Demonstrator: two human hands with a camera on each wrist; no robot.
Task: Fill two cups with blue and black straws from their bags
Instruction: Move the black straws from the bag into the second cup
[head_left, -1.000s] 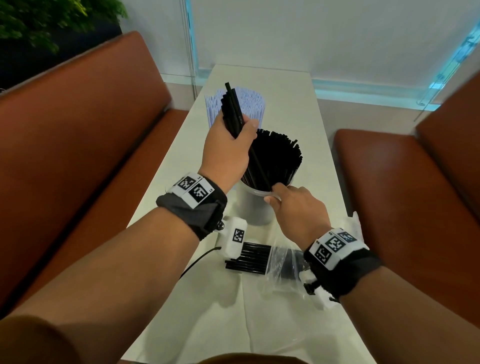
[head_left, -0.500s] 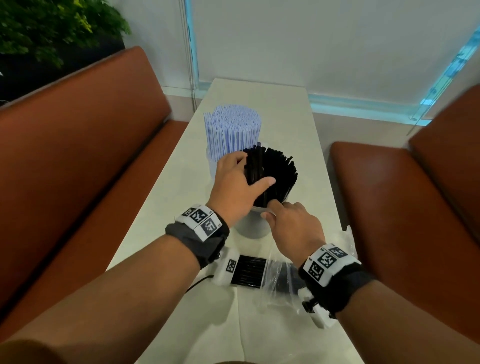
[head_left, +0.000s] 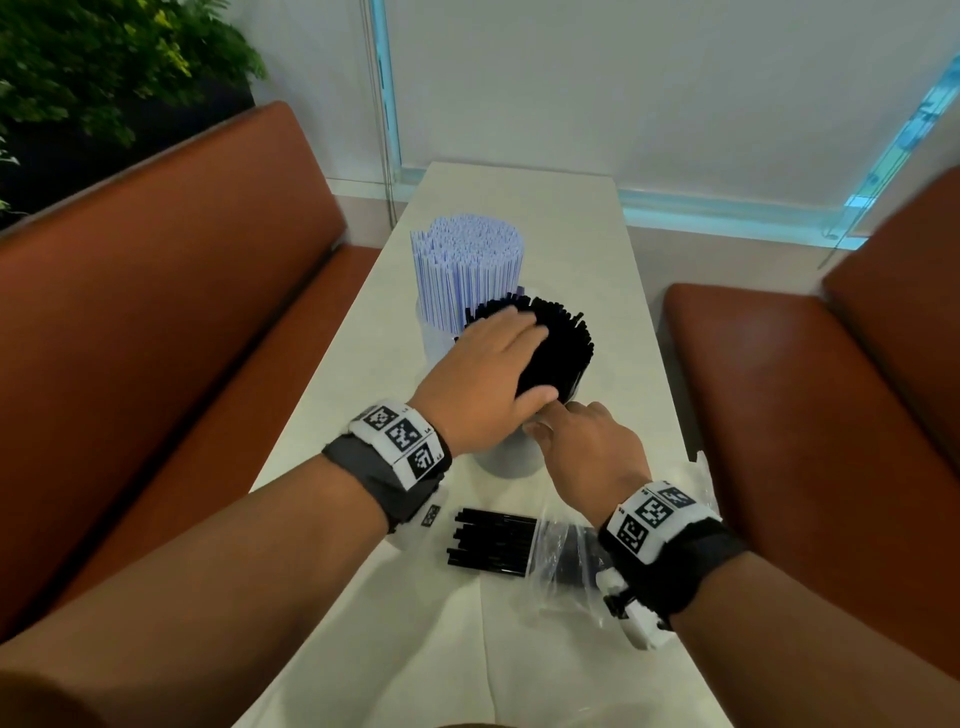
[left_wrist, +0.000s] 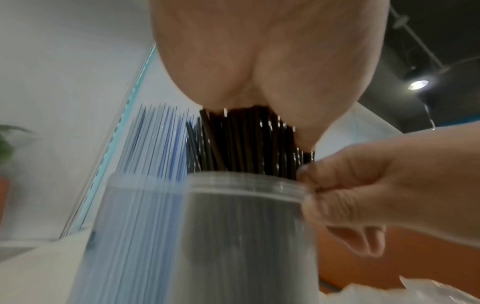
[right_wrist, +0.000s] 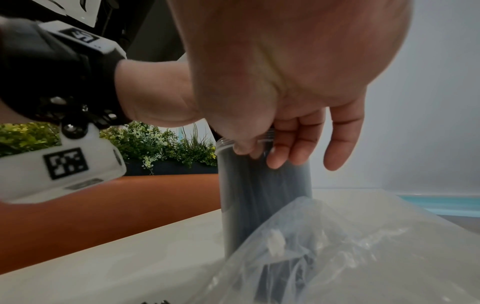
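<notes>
Black straws (head_left: 566, 348) stand packed in a translucent cup (head_left: 511, 462) at the table's middle. My left hand (head_left: 493, 364) lies flat on their tops with straight fingers; in the left wrist view the palm (left_wrist: 259, 61) presses on the black straws (left_wrist: 246, 144). My right hand (head_left: 582, 447) pinches the cup's near rim, which also shows in the right wrist view, where its fingers (right_wrist: 293, 144) are on the cup (right_wrist: 259, 185). Blue straws (head_left: 467, 265) fill a second cup (head_left: 431, 332) just behind. A few black straws (head_left: 493, 540) lie half out of a clear bag (head_left: 566, 556) near me.
The narrow white table (head_left: 519, 197) runs away from me between two brown benches (head_left: 156, 364) and ends at a white wall. Plants (head_left: 104, 62) stand behind the left bench. The crumpled bag reaches under my right wrist, toward the table's right edge.
My left hand lowered a raised bundle of black straws into the cup, let it go and now lies flat on the straw tops. The right hand stayed at the cup's rim.
</notes>
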